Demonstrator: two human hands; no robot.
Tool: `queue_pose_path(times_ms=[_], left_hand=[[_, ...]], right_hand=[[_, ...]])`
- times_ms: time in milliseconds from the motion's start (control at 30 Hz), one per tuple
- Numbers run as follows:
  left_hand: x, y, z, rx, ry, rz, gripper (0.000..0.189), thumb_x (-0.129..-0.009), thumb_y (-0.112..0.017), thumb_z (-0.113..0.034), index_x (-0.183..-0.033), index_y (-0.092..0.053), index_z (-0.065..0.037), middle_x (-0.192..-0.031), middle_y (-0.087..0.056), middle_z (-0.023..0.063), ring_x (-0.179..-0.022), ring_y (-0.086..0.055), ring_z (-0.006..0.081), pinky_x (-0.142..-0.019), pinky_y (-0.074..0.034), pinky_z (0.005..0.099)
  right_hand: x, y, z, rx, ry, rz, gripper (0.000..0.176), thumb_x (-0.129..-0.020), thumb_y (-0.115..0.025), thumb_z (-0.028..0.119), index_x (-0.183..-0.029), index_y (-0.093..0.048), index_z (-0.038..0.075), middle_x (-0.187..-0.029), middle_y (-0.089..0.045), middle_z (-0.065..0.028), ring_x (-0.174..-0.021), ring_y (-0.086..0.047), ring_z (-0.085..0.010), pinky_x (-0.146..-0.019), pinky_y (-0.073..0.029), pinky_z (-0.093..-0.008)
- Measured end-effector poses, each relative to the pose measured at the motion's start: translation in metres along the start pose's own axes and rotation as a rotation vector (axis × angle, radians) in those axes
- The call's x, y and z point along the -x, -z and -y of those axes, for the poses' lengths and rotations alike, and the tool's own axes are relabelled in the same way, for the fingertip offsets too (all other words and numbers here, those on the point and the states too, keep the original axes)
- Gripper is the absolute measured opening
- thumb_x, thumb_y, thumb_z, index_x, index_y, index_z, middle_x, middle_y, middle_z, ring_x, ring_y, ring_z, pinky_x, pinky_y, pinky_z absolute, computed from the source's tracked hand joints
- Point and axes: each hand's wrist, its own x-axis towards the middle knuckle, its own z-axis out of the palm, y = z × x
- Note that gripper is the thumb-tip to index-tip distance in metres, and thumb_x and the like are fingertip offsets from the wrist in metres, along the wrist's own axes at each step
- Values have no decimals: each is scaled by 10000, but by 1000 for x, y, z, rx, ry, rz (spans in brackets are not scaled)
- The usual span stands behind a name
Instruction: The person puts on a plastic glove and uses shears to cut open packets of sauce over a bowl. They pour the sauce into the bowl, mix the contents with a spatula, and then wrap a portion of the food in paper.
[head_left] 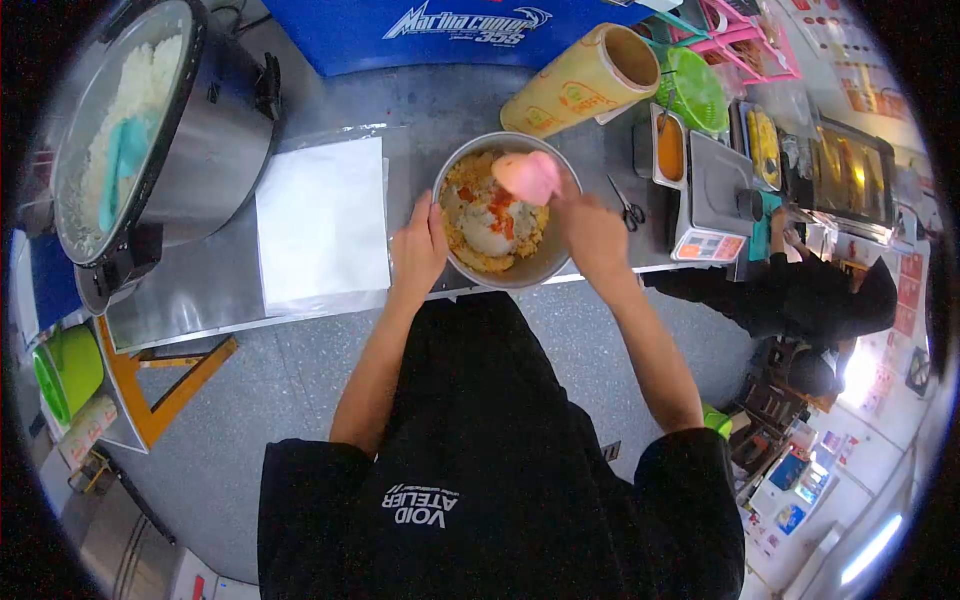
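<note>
A round metal bowl (541, 268) stands at the table's front edge, holding a yellow-orange crumbly food (478, 258) with a pale mound and red streaks on top. My left hand (418, 248) grips the bowl's left rim, thumb over the edge. In my right hand (594, 238), closed around its handle, is a pink rice paddle (530, 177) whose broad end is above the food. The paddle's handle is mostly hidden by my fingers.
White sheets (322, 225) lie left of the bowl, beside a large cooker (225, 130) of rice with a teal paddle (122, 165). A cling-film roll (575, 85), scissors (630, 208), a sauce container (668, 148) and a scale (712, 190) stand rightward. A co-worker (815, 280) is at far right.
</note>
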Motion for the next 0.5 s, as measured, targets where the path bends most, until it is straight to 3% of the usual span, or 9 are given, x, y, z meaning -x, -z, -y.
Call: queue_pose_path(times_ms=[67,233,300,400,500], left_hand=[[-2,0,1,30,-34,-25,288,-963,-508,-201,-1175,-595,-27,-668,-611,262,-585,-612,443,-510,-469,513],[-5,9,5,5,-32,10,306,-968,-502,-183,-1202,-588,-7,-761,-646,232,-631,-643,394,-559,-507,439],[-7,4,9,-16,-114,-34,308,-965,-507,-183,-1206,-587,-9,-796,-654,239,-644,-649,397,-564,-515,439],[-7,12,5,-29,19,104,311,-961,-511,-180,-1209,-584,-7,-839,-656,256,-669,-652,413,-572,-520,451],[-7,12,0,-9,23,80,312,-960,-510,-175,-1213,-577,-5,-858,-658,257,-672,-648,425,-575,-524,462]], right_hand=[[0,-15,3,46,39,41,472,-943,-532,316,-1364,-464,112,-783,-664,-232,-720,-648,-424,-652,-518,-526],[27,1,-22,-168,189,69,435,-959,-488,313,-1348,-488,117,-761,-655,-242,-696,-650,-422,-652,-516,-555],[18,-27,1,-78,161,71,391,-960,-487,309,-1295,-523,111,-745,-656,-232,-674,-651,-418,-628,-522,-543],[12,-16,2,-2,66,-41,341,-963,-484,306,-1233,-551,109,-702,-652,-214,-630,-650,-405,-577,-527,-518],[0,-22,-8,43,57,-91,311,-965,-483,305,-1204,-553,118,-653,-642,-193,-582,-646,-390,-520,-522,-489]])
